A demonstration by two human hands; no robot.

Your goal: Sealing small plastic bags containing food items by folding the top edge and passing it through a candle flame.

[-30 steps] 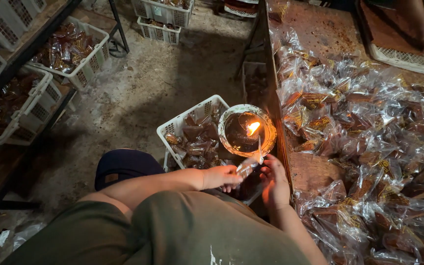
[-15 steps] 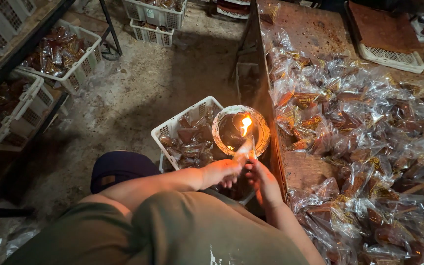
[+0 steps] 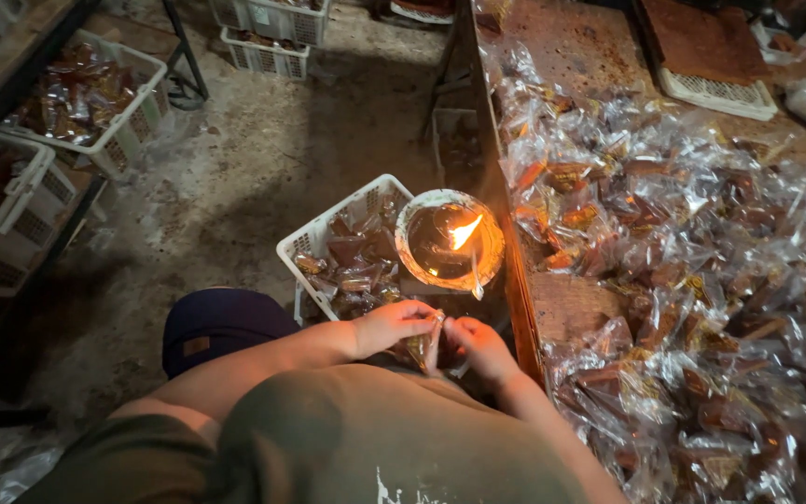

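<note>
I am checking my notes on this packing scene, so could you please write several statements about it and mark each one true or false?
1. Both hands, left hand and right hand, pinch one small clear plastic packet. True.
2. The flame in the round shallow bowl lamp is out. False: it burns.
3. The white plastic lattice crate beside the lamp holds wrapped brown pieces. True.
4. The brown wooden table carries only one packet. False: a large heap of clear wrapped packets covers it.

Glossy clear plastic packets (image 3: 664,243) crinkle over my rough wooden table (image 3: 599,47); white plastic crate (image 3: 314,238); matt concrete floor (image 3: 263,177).
</note>
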